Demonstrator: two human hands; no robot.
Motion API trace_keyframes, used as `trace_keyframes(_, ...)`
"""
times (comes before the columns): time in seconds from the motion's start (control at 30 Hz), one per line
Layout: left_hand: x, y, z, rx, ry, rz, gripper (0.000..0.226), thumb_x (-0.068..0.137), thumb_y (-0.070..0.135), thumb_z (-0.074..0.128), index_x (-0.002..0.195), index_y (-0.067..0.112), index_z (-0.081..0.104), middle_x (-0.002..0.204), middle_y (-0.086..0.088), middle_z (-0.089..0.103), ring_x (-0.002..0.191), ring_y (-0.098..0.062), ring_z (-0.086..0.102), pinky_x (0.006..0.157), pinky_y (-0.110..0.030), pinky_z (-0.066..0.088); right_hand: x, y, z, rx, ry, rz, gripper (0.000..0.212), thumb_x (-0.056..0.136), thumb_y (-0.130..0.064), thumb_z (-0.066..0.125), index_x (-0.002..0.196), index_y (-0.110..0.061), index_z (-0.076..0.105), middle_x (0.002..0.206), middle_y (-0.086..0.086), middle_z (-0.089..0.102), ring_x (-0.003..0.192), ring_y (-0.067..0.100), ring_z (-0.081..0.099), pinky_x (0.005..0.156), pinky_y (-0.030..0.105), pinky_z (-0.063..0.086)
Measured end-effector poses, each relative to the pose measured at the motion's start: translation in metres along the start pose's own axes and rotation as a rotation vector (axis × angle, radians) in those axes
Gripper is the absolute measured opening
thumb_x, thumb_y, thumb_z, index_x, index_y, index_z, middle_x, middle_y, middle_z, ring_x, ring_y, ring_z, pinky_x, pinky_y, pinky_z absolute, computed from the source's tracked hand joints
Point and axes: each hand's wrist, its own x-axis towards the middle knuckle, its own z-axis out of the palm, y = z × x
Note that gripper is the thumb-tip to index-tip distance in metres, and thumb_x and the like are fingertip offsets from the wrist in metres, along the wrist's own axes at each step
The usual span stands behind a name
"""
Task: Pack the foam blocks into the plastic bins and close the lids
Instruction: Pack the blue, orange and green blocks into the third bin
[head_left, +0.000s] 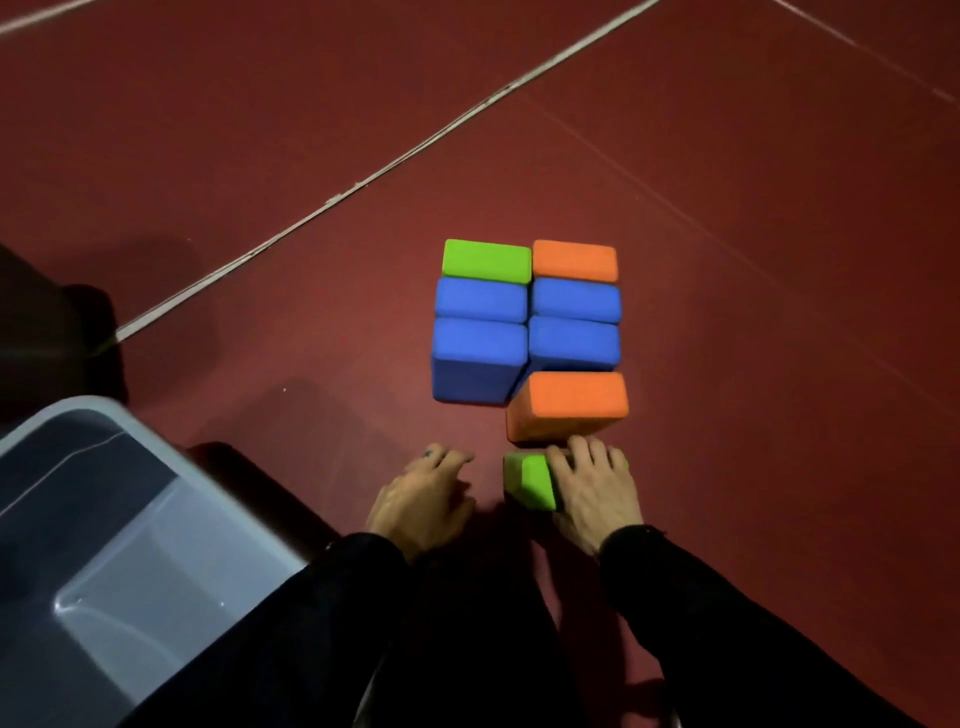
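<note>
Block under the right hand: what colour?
Green, gripped by the right hand; seen in the head view.

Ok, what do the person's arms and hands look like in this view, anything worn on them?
Both arms are in long black sleeves reaching to the wrists. The left hand and right hand are bare, with no gloves. A small dark mark shows on one left finger; whether it is a ring or tattoo is unclear.
</note>
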Motion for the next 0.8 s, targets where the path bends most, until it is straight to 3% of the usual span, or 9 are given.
trace_keyframes(0.1, 0.014, -0.007, -0.006, 0.069, 0.013, 0.164, 0.106, 0.071, 0.070, 0.062, 0.156, 0.026, 0.016, 0.151, -0.012, 0.042, 0.135, -0.037, 0.045, 0.105, -0.048, 0.046, 0.013, -0.007, -0.028, 0.169, -0.029, -0.251, 0.081, 0.064, -0.055, 0.072, 0.134, -0.021, 0.050, 0.121, 0.003, 0.051, 0.104, 0.029, 0.053, 0.083, 0.043, 0.044)
trace_keyframes(0.17, 0.020, -0.006, -0.015, 0.078, 0.006, 0.168, 0.120, 0.066, 0.076, 0.063, 0.159, 0.024, 0.008, 0.151, -0.010, 0.043, 0.135, -0.032, 0.045, 0.105, -0.046, 0.045, 0.031, -0.015, -0.053, 0.295, -0.054, -0.356, 0.081, 0.067, -0.047, 0.075, 0.139, -0.022, 0.047, 0.126, 0.003, 0.053, 0.102, 0.028, 0.054, 0.081, 0.043, 0.048)
trace_keyframes(0.23, 0.016, -0.001, -0.032, 0.004, 0.043, 0.114, 0.108, 0.068, 0.069, 0.064, 0.157, 0.024, 0.021, 0.138, -0.002, 0.052, 0.126, -0.028, 0.052, 0.098, -0.042, 0.049, 0.052, -0.022, -0.075, 0.348, -0.006, -0.412, 0.081, 0.071, -0.046, 0.075, 0.142, -0.020, 0.047, 0.129, 0.005, 0.055, 0.107, 0.031, 0.059, 0.086, 0.044, 0.050)
trace_keyframes(0.3, 0.009, -0.005, -0.052, -0.026, 0.177, 0.094, 0.088, 0.068, 0.063, 0.063, 0.145, 0.026, 0.041, 0.128, 0.001, 0.057, 0.120, -0.025, 0.057, 0.092, -0.040, 0.052, 0.073, -0.028, -0.097, 0.370, 0.030, -0.428, 0.089, 0.073, -0.063, 0.069, 0.148, -0.025, 0.042, 0.134, 0.002, 0.054, 0.115, 0.028, 0.057, 0.095, 0.043, 0.049)
trace_keyframes(0.37, 0.001, -0.014, -0.074, -0.075, 0.326, 0.025, 0.075, 0.066, 0.059, 0.063, 0.133, 0.028, 0.050, 0.120, 0.001, 0.060, 0.111, -0.024, 0.061, 0.084, -0.041, 0.055, 0.095, -0.034, -0.118, 0.416, 0.066, -0.432, 0.092, 0.077, -0.075, 0.059, 0.154, -0.031, 0.035, 0.144, -0.001, 0.051, 0.128, 0.022, 0.049, 0.107, 0.039, 0.042)
trace_keyframes(0.47, -0.013, -0.033, -0.100, -0.163, 0.485, -0.090, 0.072, 0.065, 0.054, 0.065, 0.131, 0.027, 0.051, 0.121, 0.003, 0.059, 0.108, -0.022, 0.063, 0.086, -0.041, 0.055, 0.142, -0.043, -0.146, 0.599, 0.249, -0.345, 0.074, 0.092, -0.069, 0.048, 0.152, -0.027, 0.044, 0.148, 0.001, 0.053, 0.137, 0.021, 0.045, 0.114, 0.037, 0.036)
trace_keyframes(0.57, -0.028, -0.050, -0.119, -0.229, 0.557, -0.159, 0.073, 0.065, 0.047, 0.070, 0.132, 0.025, 0.052, 0.120, 0.007, 0.055, 0.106, -0.012, 0.058, 0.090, -0.032, 0.048, 0.219, -0.040, -0.151, 0.609, 0.356, -0.104, 0.061, 0.093, -0.058, 0.044, 0.141, -0.022, 0.059, 0.145, 0.005, 0.058, 0.134, 0.027, 0.051, 0.113, 0.040, 0.039)
trace_keyframes(0.67, -0.035, -0.069, -0.131, -0.232, 0.566, -0.177, 0.074, 0.066, 0.050, 0.066, 0.133, 0.023, 0.051, 0.118, 0.012, 0.051, 0.104, -0.004, 0.050, 0.090, -0.028, 0.042, 0.279, -0.035, -0.154, 0.481, 0.199, 0.047, 0.056, 0.092, -0.053, 0.053, 0.140, -0.024, 0.059, 0.151, 0.008, 0.053, 0.134, 0.033, 0.052, 0.112, 0.041, 0.039)
trace_keyframes(0.8, -0.033, -0.092, -0.131, -0.276, 0.575, -0.231, 0.076, 0.067, 0.025, 0.086, 0.134, 0.022, 0.052, 0.118, 0.013, 0.050, 0.102, -0.002, 0.050, 0.092, -0.029, 0.046, 0.324, -0.031, -0.151, 0.330, 0.039, 0.152, 0.075, 0.092, -0.052, 0.064, 0.157, -0.031, 0.033, 0.165, 0.010, 0.031, 0.148, 0.037, 0.033, 0.119, 0.046, 0.031)
